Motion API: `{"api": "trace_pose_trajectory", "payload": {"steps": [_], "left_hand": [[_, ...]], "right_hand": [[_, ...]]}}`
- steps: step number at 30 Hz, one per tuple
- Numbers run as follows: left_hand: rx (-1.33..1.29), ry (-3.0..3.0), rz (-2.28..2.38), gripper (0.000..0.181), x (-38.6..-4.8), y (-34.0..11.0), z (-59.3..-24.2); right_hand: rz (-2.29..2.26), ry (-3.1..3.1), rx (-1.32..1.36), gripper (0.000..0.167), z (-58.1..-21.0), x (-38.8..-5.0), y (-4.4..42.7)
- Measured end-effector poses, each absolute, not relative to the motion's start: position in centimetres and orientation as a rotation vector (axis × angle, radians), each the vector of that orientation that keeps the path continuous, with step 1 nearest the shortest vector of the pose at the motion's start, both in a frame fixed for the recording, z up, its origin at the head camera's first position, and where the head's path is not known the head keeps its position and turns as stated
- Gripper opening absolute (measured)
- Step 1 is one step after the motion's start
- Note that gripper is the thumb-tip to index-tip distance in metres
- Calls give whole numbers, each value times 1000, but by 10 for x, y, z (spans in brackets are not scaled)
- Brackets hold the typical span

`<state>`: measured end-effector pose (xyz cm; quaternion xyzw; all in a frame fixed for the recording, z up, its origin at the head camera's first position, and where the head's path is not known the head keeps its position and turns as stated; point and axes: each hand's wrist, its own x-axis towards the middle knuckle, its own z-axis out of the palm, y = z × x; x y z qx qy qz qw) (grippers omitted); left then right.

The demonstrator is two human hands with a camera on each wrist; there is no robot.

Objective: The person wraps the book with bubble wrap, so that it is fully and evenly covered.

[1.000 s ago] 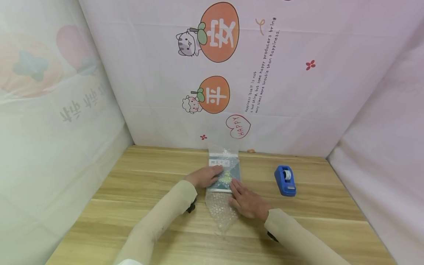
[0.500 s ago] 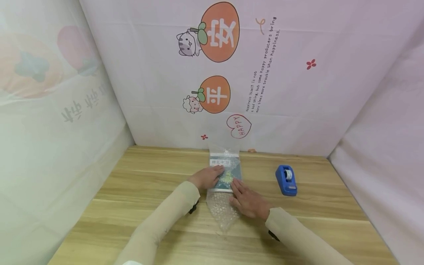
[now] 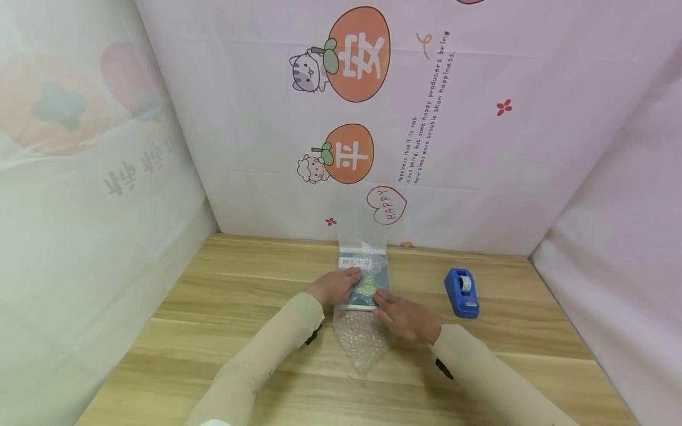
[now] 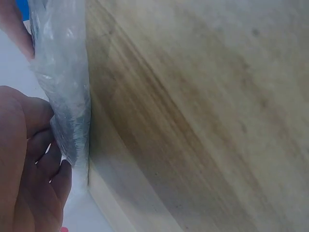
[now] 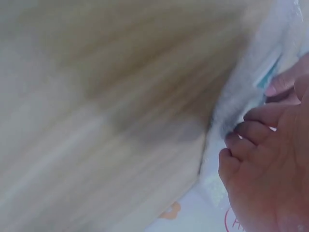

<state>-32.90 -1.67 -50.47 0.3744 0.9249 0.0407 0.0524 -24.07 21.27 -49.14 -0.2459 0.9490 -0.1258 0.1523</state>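
Note:
A blue-green book (image 3: 380,278) with a white title label lies flat on the table under clear bubble wrap (image 3: 358,338). The wrap runs beyond the book at both ends and comes to a point at the near end. My left hand (image 3: 334,287) rests on the book's left side, fingers extended over the wrapped cover. On the lower right part, my right hand (image 3: 407,318) presses with straight fingers. From the left wrist, the plastic's edge (image 4: 70,92) shows beside relaxed fingers (image 4: 46,162). The right wrist view is blurred, with fingertips (image 5: 231,162) against the wrap.
A blue tape dispenser (image 3: 460,294) holding a roll of tape stands on the wooden table (image 3: 240,284) to the right. A printed cloth (image 3: 453,213) rises along the back edge, close to the wrap's far end. Pale cloth walls (image 3: 613,248) enclose both sides.
My right hand has turned slightly on the wrap, its wrist shifting a little outward and away from me. The left hand stays on the cover. The head view has shifted slightly.

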Motion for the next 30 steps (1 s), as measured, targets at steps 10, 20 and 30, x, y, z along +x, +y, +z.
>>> {"api": "trace_pose_trajectory", "payload": {"steps": [10, 20, 30], "left_hand": [[1093, 2797, 97, 55, -336, -16, -513], [1109, 2780, 112, 55, -333, -18, -508], [1131, 2799, 117, 53, -330, -17, -503]], "right_hand": [[-361, 2697, -693, 64, -469, -264, 214], [-259, 2766, -695, 70, -461, -281, 212], [-237, 2821, -672, 71, -468, -296, 212]]}}
